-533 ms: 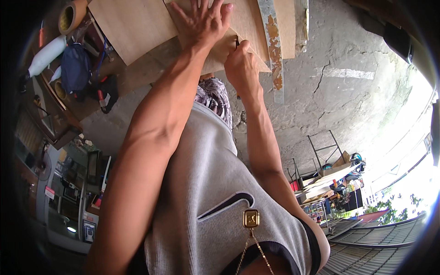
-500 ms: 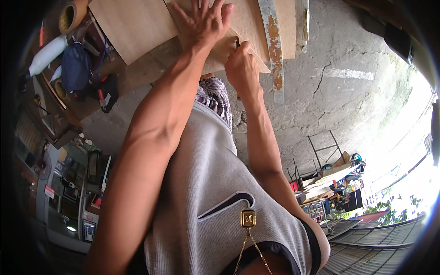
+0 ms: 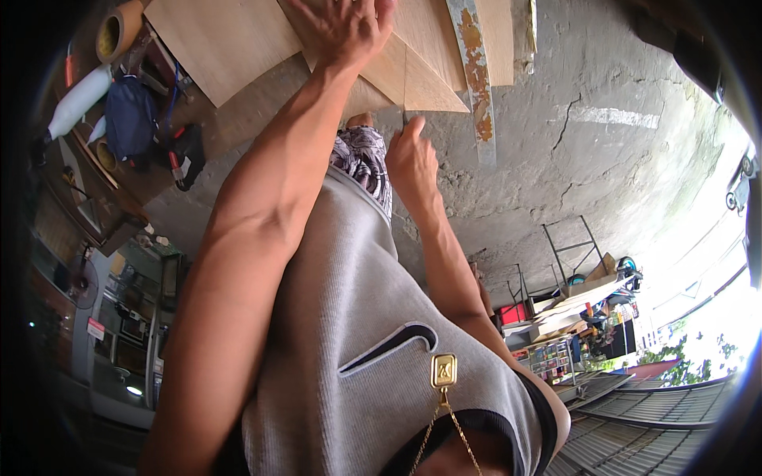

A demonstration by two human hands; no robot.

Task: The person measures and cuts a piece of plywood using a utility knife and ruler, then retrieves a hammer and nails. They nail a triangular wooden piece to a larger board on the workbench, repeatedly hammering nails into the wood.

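My left hand (image 3: 345, 30) lies on a thin plywood piece (image 3: 417, 75), its fingers spread and partly beyond the top edge of the view. A fine dark line runs down this pointed piece to its near edge. Just off that edge, my right hand (image 3: 413, 159) is closed round a slim tool (image 3: 405, 116). Only the tool's thin dark tip shows; the fist hides the rest, so its exact kind is unclear. More plywood sheets (image 3: 226, 47) lie to the left and beneath.
A paint-worn metal strip (image 3: 478, 87) lies right of the plywood. At the left are a roll of tape (image 3: 119, 30), a white bottle (image 3: 79, 101), a dark blue bag (image 3: 131, 119) and a red-and-black tool (image 3: 184, 155). Cracked concrete floor (image 3: 548, 174) spreads to the right.
My right hand has drawn the tool toward me, from on the plywood to just past its near edge. The fine line now shows where that hand was. My left hand stays on the plywood.
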